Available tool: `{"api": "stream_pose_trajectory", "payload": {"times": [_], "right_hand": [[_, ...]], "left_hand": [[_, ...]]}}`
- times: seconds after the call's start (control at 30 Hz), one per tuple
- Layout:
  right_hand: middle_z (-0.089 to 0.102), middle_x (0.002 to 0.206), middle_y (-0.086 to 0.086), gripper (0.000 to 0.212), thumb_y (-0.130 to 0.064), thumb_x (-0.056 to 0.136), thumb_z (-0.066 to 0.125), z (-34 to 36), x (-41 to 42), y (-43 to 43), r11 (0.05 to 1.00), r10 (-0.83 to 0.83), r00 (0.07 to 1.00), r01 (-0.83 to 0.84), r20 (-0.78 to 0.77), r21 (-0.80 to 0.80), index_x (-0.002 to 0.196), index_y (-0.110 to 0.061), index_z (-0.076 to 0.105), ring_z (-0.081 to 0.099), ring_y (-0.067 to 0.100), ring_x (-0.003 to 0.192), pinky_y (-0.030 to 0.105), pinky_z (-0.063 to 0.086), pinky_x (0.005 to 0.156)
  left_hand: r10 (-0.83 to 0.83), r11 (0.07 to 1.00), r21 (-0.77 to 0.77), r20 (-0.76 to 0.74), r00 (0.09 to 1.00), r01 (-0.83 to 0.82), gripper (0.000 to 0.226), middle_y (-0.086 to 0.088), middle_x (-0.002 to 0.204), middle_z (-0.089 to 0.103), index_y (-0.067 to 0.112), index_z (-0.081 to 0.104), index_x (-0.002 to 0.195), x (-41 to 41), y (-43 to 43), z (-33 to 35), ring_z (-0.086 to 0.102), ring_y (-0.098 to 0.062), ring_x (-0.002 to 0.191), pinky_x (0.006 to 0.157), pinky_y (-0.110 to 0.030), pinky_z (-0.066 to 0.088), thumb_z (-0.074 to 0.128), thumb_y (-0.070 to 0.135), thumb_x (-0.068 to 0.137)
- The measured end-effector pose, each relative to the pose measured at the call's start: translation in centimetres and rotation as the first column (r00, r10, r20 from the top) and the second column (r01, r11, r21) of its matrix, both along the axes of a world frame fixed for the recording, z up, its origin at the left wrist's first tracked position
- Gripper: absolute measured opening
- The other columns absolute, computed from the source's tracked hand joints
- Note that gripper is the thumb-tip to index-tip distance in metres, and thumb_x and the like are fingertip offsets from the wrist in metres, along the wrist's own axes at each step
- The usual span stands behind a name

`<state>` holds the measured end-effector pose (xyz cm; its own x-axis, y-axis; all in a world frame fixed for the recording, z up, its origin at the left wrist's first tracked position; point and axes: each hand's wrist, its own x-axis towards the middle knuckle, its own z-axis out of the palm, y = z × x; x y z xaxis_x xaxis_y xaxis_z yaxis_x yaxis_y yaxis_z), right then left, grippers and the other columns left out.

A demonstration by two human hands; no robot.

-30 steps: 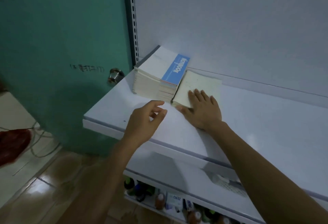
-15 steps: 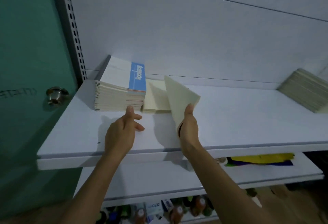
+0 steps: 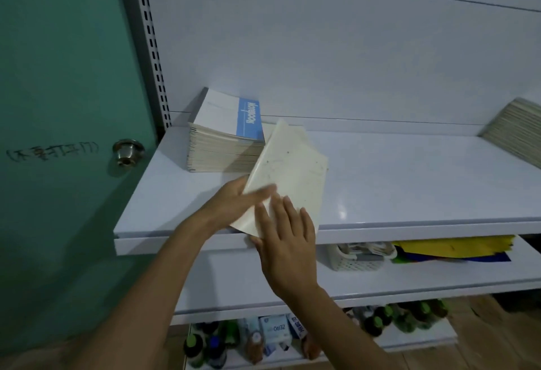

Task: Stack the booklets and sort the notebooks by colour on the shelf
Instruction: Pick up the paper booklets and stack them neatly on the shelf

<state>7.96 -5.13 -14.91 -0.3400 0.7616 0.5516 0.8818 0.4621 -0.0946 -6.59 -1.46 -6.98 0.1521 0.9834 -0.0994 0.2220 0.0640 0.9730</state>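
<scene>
Holding a cream booklet (image 3: 292, 170) tilted over the shelf's (image 3: 409, 182) front edge: left hand (image 3: 231, 205) pinches it, right hand (image 3: 287, 249) lies flat-fingered against it. Notebook stack (image 3: 222, 135) sits at the back-left corner; stacking looks barely begun.

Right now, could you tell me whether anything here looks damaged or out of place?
Yes: the cream booklet held over the shelf front is speckled with dark marks and bowed, unlike the clean notebook stack beside it.

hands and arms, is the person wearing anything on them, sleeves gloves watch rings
Nothing worn shows: the left hand and right hand are bare, no gloves, rings or watch. The left forearm and right forearm are uncovered to the frame's edge, no sleeve in view.
</scene>
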Motion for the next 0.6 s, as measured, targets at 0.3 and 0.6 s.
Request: {"api": "stream_pose_trajectory", "payload": {"times": [0.3, 0.6], "right_hand": [[0.019, 0.158, 0.008, 0.061, -0.052, 0.099, 0.019, 3.1, 0.4, 0.8, 0.983, 0.150, 0.986, -0.157, -0.076, -0.091, 0.150, -0.019, 0.023, 0.010, 0.020, 0.147, 0.041, 0.010, 0.119], [0.021, 0.157, 0.010, 0.056, -0.018, 0.094, 0.055, 7.2, 3.7, 11.4, 0.971, -0.123, 0.938, 0.048, -0.323, -0.232, 0.145, -0.008, 0.033, 0.022, 0.027, 0.144, 0.037, 0.019, 0.116]], "left_hand": [[0.199, 0.924, 0.332, 0.005, 0.980, -0.190, 0.028, 0.005, 0.115, 0.065, 0.027, 0.055, 0.122, 0.0, -0.7, -0.6, 0.060, -0.013, 0.107, 0.091, -0.033, 0.051, 0.052, 0.018, 0.096], [0.596, 0.691, 0.241, 0.344, 0.725, -0.682, 0.036, 0.005, 0.118, 0.059, 0.018, 0.047, 0.133, -1.1, 1.2, -1.4, 0.057, -0.013, 0.105, 0.084, -0.024, 0.049, 0.049, 0.019, 0.098]]}}
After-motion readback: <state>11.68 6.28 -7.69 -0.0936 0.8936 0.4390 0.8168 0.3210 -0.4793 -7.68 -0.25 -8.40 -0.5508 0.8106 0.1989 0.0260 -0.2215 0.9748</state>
